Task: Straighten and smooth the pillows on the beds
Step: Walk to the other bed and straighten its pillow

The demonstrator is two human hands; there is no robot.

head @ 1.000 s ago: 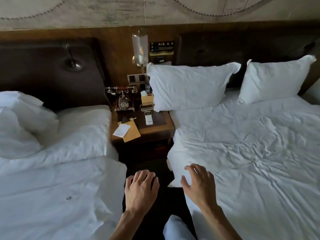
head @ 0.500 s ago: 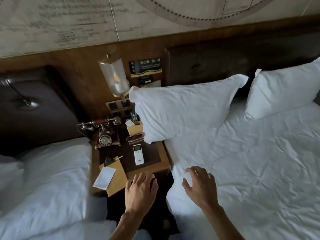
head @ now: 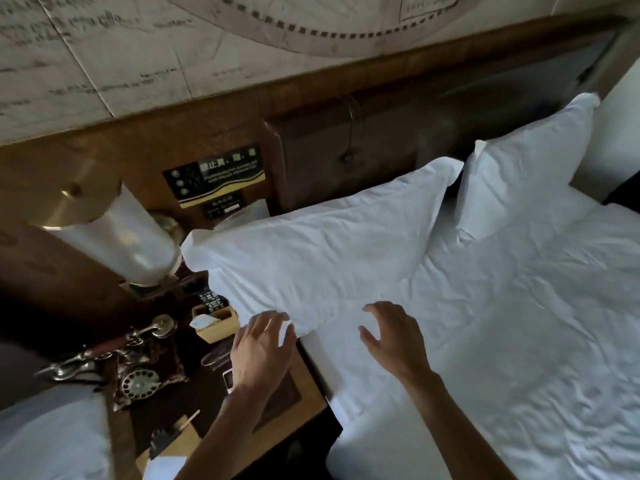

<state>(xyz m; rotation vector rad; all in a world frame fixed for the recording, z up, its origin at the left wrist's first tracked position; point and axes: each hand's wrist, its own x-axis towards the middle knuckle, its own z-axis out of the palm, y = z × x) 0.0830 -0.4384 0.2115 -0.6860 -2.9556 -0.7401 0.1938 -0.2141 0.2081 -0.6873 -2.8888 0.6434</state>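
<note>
A white pillow (head: 322, 251) leans against the dark headboard (head: 363, 150) on the right bed (head: 519, 341), its left end hanging over the nightstand. A second white pillow (head: 526, 171) stands beside it to the right. My left hand (head: 261, 348) hovers with fingers spread at the near left corner of the first pillow, fingertips at its edge. My right hand (head: 394, 336) is open, fingers curled, just above the sheet at the pillow's lower edge. Neither hand holds anything.
A wooden nightstand (head: 207, 393) sits between the beds with an antique telephone (head: 135, 368), a small yellow box (head: 216, 322), a remote and a notepad. A glass wall lamp (head: 117, 233) juts out above it. The left bed's white bedding (head: 48, 441) shows at the lower left.
The view has moved forward toward the headboard. Both hands have reached up from the bed's corner to the lower edge of the nearer pillow.
</note>
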